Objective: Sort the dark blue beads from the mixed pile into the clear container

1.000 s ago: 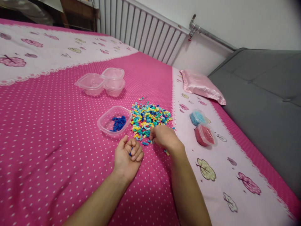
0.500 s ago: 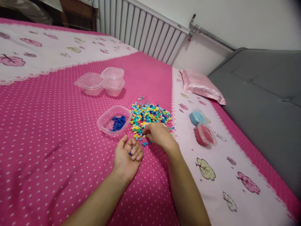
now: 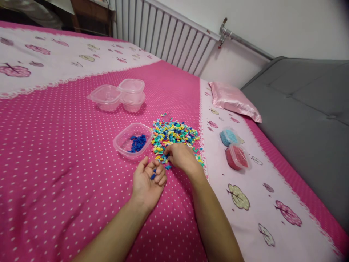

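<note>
A heap of small mixed-colour bricks (image 3: 174, 134) lies on the pink dotted bedspread (image 3: 54, 145). My right hand (image 3: 180, 156) rests on the heap's near edge, fingers pinched among the pieces; what they grip is hidden. My left hand (image 3: 148, 180) lies palm up just left of it, fingers curled over a few dark blue bricks (image 3: 153, 176). An open clear tub (image 3: 132, 141) holding dark blue bricks stands left of the heap, just beyond my left hand.
Empty clear tubs (image 3: 120, 95) sit farther back. A lidded tub of light blue pieces (image 3: 229, 136) and one of red pieces (image 3: 236, 156) stand to the right. A pink pillow (image 3: 234, 100), a radiator (image 3: 166, 34) and a grey sofa (image 3: 308, 120) border the bed.
My right hand has slid left along the heap's near edge, closer to my left hand. A blue piece now shows more plainly on my left fingers.
</note>
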`<state>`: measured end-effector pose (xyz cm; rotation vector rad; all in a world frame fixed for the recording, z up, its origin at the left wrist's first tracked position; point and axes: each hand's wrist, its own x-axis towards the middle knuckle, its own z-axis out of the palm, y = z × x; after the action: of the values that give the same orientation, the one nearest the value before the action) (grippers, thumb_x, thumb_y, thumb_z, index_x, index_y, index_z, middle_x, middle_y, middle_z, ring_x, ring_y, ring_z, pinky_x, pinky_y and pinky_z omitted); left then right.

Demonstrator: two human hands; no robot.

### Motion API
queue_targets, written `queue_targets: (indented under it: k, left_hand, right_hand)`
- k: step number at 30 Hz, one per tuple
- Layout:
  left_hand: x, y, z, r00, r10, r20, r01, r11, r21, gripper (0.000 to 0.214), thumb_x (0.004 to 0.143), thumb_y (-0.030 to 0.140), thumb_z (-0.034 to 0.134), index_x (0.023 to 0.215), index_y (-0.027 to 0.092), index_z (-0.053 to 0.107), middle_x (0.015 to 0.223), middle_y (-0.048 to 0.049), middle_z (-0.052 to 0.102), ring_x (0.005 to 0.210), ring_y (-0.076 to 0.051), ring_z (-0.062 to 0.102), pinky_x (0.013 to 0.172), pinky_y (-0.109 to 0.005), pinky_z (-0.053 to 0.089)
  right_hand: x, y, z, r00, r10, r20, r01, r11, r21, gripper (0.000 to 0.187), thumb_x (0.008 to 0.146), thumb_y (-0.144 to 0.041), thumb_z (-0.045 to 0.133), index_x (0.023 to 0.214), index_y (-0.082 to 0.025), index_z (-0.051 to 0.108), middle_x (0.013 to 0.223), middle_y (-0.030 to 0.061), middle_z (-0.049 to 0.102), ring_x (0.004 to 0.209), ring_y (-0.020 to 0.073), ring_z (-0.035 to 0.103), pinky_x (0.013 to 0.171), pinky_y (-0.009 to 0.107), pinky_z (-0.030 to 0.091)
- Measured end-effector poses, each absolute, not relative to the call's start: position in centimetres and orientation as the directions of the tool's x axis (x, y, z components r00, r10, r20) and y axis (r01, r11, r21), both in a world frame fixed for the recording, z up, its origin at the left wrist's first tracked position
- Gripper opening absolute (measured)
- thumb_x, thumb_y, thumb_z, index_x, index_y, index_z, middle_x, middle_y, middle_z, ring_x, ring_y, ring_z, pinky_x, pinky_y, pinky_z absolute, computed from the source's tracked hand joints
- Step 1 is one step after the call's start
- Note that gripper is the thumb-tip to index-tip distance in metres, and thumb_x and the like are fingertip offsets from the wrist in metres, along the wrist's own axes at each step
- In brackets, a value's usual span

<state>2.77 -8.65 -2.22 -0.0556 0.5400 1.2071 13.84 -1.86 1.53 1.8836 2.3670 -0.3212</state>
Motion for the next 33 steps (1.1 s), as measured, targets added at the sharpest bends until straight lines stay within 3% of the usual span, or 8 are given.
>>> queue_targets:
  k: [4,8,14,21,28,33]
  left_hand:
    - [2.8,-8.5,-2.2,0.241,0.866,-0.437,-0.901,0.368,0.232,0.036,0.088,0.03,0.031,0.061,0.014,0.05,0.051,0.0004,0.04,0.04,-0.007,0.031,0.038,-0.019,0.028]
    - [3.0,-8.4,-2.2,0.212,0.846,-0.489,-0.907,0.356,0.223,0.031,0.087,0.028,0.035,0.066,0.013,0.052,0.059,-0.0045,0.05,0.048,-0.01,0.044,0.044,-0.02,0.04]
    - [3.0,-8.4,-2.1,0.177,0.829,-0.53,-0.921,0.33,0.208,0.025,0.085,0.025,0.037,0.078,0.01,0.056,0.073,-0.0115,0.061,0.062,-0.014,0.059,0.056,-0.024,0.052]
    - [3.2,-8.3,-1.9,0.179,0.828,-0.531,-0.927,0.323,0.193,0.029,0.084,0.027,0.039,0.093,0.008,0.059,0.093,-0.019,0.065,0.081,-0.022,0.065,0.064,-0.032,0.057]
    - [3.2,-8.3,-2.0,0.183,0.838,-0.514,-0.926,0.322,0.196,0.037,0.084,0.028,0.039,0.104,0.004,0.058,0.111,-0.0226,0.061,0.099,-0.028,0.063,0.075,-0.033,0.057]
    - [3.2,-8.3,-2.1,0.191,0.842,-0.505,-0.926,0.326,0.193,0.039,0.084,0.028,0.039,0.108,0.003,0.057,0.113,-0.0233,0.06,0.102,-0.028,0.062,0.077,-0.033,0.056]
  right_hand:
    - [14.1,-2.0,1.6,-0.252,0.947,-0.202,0.967,0.237,-0.096,0.019,0.072,-0.02,0.064,0.089,-0.027,0.07,0.087,0.002,0.07,0.085,0.0181,0.063,0.067,0.023,0.042]
    - [14.5,-2.3,2.3,-0.256,0.944,-0.208,0.964,0.233,-0.129,0.015,0.072,-0.022,0.064,0.086,-0.026,0.069,0.084,0.0011,0.069,0.08,0.0165,0.062,0.064,0.023,0.039]
    - [15.9,-2.8,4.0,-0.18,0.984,0.02,0.957,0.179,-0.228,0.012,0.075,-0.021,0.061,0.086,-0.023,0.067,0.079,-0.0002,0.067,0.073,0.0137,0.059,0.062,0.023,0.037]
    - [17.4,-3.9,5.5,-0.099,0.942,0.322,0.876,0.235,-0.42,0.011,0.075,-0.023,0.06,0.085,-0.02,0.065,0.071,-0.001,0.064,0.066,0.0123,0.057,0.062,0.024,0.04]
    - [17.2,-5.5,7.0,-0.092,0.895,0.437,0.812,0.321,-0.487,0.012,0.076,-0.022,0.058,0.086,-0.018,0.065,0.07,0.0,0.064,0.061,0.011,0.057,0.061,0.024,0.043]
    - [16.5,-6.6,7.6,-0.159,0.884,0.439,0.773,0.388,-0.502,0.011,0.076,-0.021,0.059,0.085,-0.018,0.066,0.072,-0.0001,0.065,0.062,0.0105,0.058,0.064,0.024,0.045]
